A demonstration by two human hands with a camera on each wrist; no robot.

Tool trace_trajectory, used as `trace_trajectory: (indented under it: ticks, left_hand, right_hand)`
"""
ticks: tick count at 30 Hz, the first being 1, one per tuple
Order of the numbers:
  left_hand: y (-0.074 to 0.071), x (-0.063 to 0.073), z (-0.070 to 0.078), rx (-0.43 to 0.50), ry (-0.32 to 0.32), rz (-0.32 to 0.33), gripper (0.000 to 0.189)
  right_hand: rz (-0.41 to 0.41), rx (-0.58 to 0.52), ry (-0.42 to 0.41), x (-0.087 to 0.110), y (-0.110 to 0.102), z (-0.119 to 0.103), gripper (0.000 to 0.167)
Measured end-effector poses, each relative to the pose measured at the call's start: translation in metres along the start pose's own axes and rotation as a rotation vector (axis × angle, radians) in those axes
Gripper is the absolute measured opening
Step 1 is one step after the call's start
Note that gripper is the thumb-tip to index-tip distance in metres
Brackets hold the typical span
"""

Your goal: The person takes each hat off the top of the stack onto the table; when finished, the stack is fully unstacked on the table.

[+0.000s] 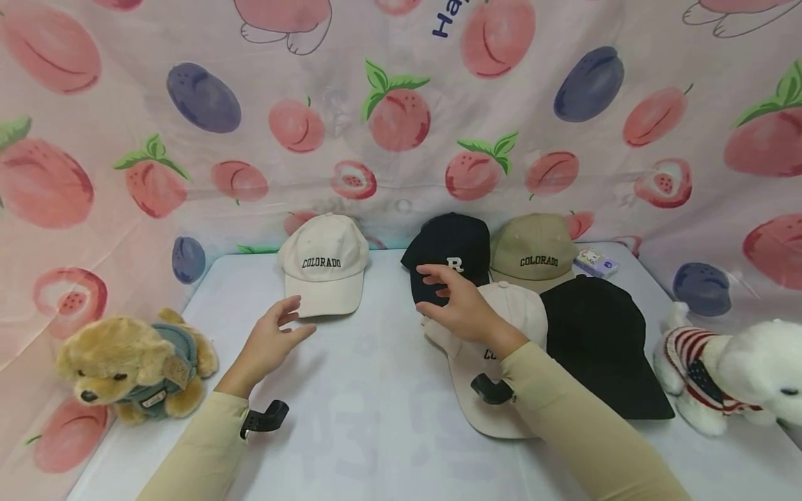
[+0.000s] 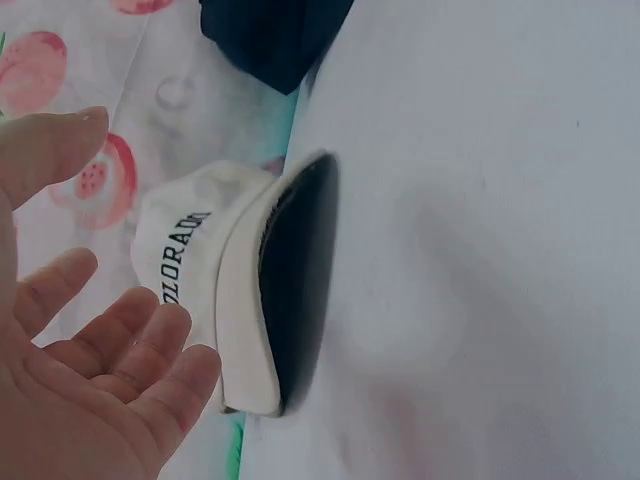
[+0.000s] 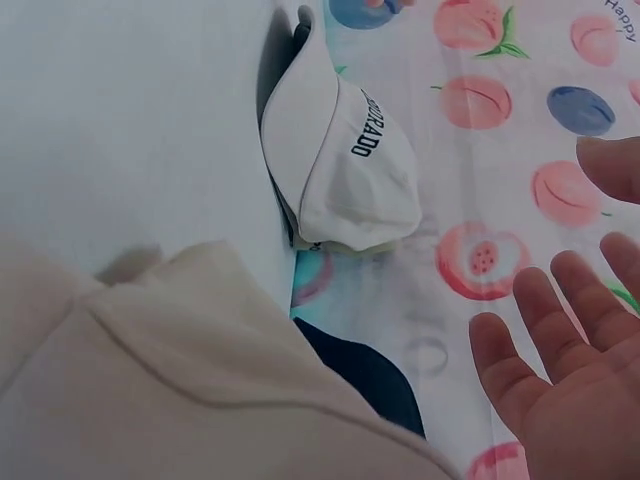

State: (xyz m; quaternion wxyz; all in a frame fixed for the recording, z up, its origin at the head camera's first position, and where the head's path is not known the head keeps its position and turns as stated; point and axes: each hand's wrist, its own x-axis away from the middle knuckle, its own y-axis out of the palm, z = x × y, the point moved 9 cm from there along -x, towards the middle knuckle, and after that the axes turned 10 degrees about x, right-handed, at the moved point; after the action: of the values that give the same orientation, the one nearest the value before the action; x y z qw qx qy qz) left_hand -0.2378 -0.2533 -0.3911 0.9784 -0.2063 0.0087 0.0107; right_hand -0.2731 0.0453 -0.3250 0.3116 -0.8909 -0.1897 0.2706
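Note:
My left hand (image 1: 266, 341) hovers with parted, slightly bent fingers in front of a white cap (image 1: 322, 285) lettered COLORADO, holding nothing. The left wrist view has this cap (image 2: 240, 330) beyond the fingers, its brim's dark underside showing. My right hand (image 1: 464, 306), also holding nothing, is raised over a cream cap (image 1: 525, 306) and partly covers it and a navy-black cap (image 1: 447, 236) with a white R. A khaki COLORADO cap (image 1: 532, 240) stands behind. Beside the cream cap lies a plain black cap (image 1: 595, 348). In the right wrist view the cream cap (image 3: 230, 360) fills the lower left.
A tan plush dog (image 1: 119, 362) in a blue-grey outfit sits at the table's left edge. Opposite it, a white plush animal (image 1: 761, 362) wears stripes. A small purple packet (image 1: 595, 263) lies behind the caps. Fruit-printed cloth (image 1: 401, 181) hangs behind the white table (image 1: 376, 431).

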Motion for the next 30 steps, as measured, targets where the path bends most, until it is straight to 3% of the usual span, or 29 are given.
trace_trajectory:
  ticks: [8,21,30]
  left_hand:
    - [-0.006,-0.006,-0.009,0.026,-0.03,0.036,0.073]
    - [-0.007,-0.035,-0.038,0.049,-0.162,0.062,0.084]
    - [-0.011,-0.047,-0.049,0.047,-0.196,0.099,0.085]
  right_hand:
    - [-0.012,-0.001,0.039,-0.007,0.013,0.002,0.061]
    - [-0.039,0.003,0.102,-0.023,0.036,0.003,0.063]
    - [-0.054,-0.012,0.148,-0.031,0.047,0.007,0.061]
